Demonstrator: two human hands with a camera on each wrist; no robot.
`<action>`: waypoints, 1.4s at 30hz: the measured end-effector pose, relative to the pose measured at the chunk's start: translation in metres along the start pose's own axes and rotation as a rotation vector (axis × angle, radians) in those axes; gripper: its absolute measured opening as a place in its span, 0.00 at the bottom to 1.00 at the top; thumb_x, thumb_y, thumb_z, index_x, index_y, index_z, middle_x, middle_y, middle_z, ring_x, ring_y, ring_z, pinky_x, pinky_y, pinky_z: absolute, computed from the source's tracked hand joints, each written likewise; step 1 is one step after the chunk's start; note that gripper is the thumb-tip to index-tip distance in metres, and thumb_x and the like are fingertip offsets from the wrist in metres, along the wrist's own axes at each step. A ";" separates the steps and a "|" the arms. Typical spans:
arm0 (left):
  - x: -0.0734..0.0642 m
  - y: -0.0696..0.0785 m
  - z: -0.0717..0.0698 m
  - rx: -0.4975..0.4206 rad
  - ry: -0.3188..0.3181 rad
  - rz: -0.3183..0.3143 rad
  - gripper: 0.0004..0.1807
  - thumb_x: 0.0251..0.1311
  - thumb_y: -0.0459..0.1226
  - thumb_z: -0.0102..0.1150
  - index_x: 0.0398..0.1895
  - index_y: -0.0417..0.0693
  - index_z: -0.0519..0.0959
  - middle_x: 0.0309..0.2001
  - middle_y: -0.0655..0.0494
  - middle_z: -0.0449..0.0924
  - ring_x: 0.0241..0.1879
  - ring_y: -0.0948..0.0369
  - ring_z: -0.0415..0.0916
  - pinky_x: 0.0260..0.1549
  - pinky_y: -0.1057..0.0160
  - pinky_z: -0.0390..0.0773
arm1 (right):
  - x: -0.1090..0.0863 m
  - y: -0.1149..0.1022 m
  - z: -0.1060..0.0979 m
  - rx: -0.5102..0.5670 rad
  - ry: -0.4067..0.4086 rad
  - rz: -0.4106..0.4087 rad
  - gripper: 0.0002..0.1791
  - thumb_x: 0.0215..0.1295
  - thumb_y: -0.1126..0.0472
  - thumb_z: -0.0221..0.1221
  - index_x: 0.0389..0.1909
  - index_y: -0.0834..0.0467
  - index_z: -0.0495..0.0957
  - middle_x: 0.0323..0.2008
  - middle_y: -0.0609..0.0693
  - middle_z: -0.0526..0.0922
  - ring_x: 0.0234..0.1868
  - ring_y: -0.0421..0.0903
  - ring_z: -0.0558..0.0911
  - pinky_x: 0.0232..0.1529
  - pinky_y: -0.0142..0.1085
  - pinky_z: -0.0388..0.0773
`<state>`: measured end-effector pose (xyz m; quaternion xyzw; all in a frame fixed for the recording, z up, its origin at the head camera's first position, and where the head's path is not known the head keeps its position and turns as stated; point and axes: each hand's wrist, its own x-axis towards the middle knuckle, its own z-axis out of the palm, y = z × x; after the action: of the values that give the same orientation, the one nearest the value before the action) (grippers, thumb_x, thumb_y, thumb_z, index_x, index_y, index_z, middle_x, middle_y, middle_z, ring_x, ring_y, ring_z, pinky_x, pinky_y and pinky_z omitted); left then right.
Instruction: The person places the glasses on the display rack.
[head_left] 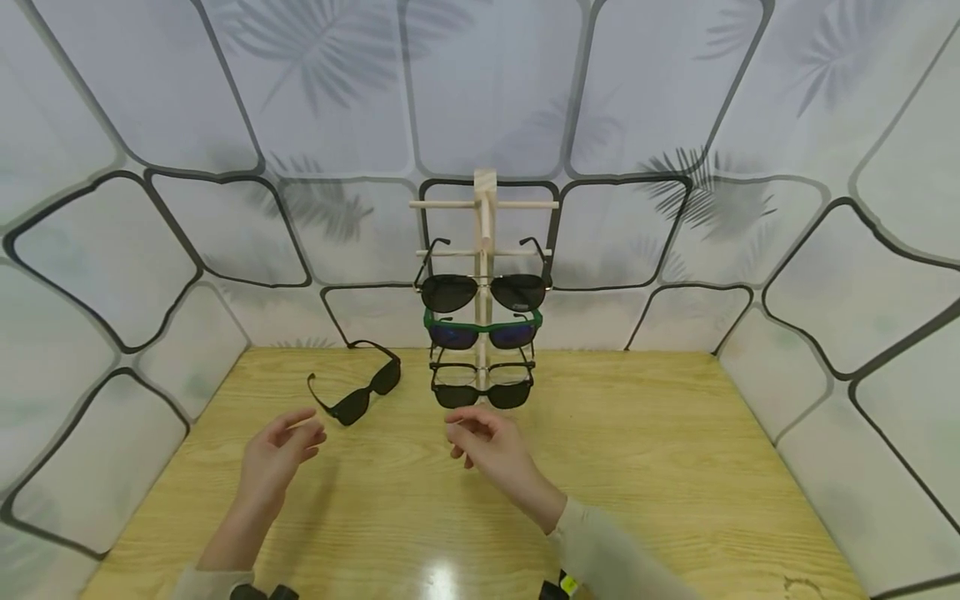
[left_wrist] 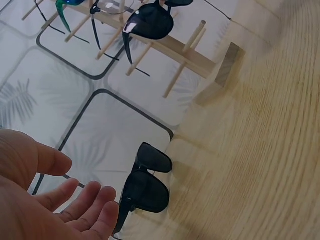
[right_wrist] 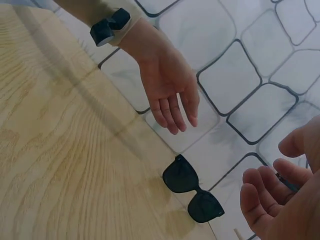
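A pair of black sunglasses (head_left: 367, 392) rests on the table with its temples unfolded, left of a wooden display rack (head_left: 486, 187). My left hand (head_left: 276, 457) hovers just in front of these sunglasses, its fingers loosely bent and holding nothing. Before the rack's foot is my right hand (head_left: 495, 454), fingers relaxed, just below the lowest pair of black sunglasses (head_left: 482, 395) on the rack. Above that pair hang clear-lens glasses (head_left: 457, 367), green-framed sunglasses (head_left: 453, 336) and aviator sunglasses (head_left: 448, 293). A dark sliver behind the right fingers in the right wrist view is too hidden to identify.
The rack's upper pegs (head_left: 442, 204) stick out sideways and bear no glasses. A patterned cloth (head_left: 495, 100) encloses the light wooden table (head_left: 637, 467) at the back and both sides. Each wrist wears a small black device (right_wrist: 110, 27).
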<state>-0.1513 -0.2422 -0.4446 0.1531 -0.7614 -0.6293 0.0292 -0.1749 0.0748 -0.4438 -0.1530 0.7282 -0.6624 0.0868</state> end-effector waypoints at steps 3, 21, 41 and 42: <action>0.003 -0.004 0.000 0.000 0.006 -0.010 0.27 0.78 0.42 0.58 0.73 0.37 0.70 0.33 0.79 0.85 0.41 0.74 0.85 0.46 0.72 0.86 | 0.008 0.005 0.013 -0.019 -0.027 -0.008 0.14 0.76 0.60 0.62 0.56 0.62 0.84 0.41 0.62 0.86 0.33 0.40 0.84 0.32 0.34 0.84; 0.019 -0.022 0.000 -0.032 0.029 -0.034 0.27 0.78 0.38 0.57 0.74 0.34 0.69 0.33 0.76 0.85 0.39 0.74 0.86 0.46 0.71 0.87 | 0.058 0.037 0.081 -0.136 -0.013 0.001 0.15 0.78 0.54 0.59 0.58 0.54 0.84 0.48 0.52 0.85 0.36 0.36 0.80 0.36 0.30 0.79; 0.037 -0.020 0.012 0.043 0.155 -0.001 0.22 0.74 0.36 0.59 0.67 0.33 0.77 0.31 0.61 0.89 0.29 0.75 0.84 0.35 0.75 0.85 | 0.133 0.041 0.112 -0.126 0.282 0.106 0.20 0.77 0.55 0.56 0.65 0.57 0.78 0.59 0.57 0.79 0.50 0.47 0.81 0.52 0.43 0.81; 0.038 -0.021 0.013 0.048 0.157 0.001 0.22 0.74 0.35 0.59 0.66 0.33 0.77 0.31 0.61 0.89 0.29 0.75 0.84 0.34 0.75 0.85 | 0.135 0.041 0.111 -0.119 0.290 0.114 0.21 0.77 0.55 0.56 0.66 0.57 0.78 0.60 0.58 0.79 0.50 0.48 0.81 0.51 0.44 0.81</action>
<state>-0.1865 -0.2434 -0.4730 0.2022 -0.7718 -0.5969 0.0851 -0.2690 -0.0721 -0.4865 -0.0191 0.7785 -0.6273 0.0092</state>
